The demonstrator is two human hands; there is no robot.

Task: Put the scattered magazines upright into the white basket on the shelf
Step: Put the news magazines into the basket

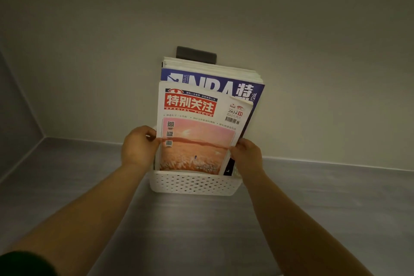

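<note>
Both hands [140, 145] [246, 154] pinch the front magazine [197, 132], upright in the white basket [192, 184].

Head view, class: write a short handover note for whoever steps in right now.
Left hand: fingers pinch the left edge of the front magazine.
Right hand: fingers pinch its right edge.
That magazine stands upright in the white basket on the shelf, in front of the blue magazine and others.
Done: several magazines upright.
Left: let go; no loose magazines in view, check elsewhere.
</note>
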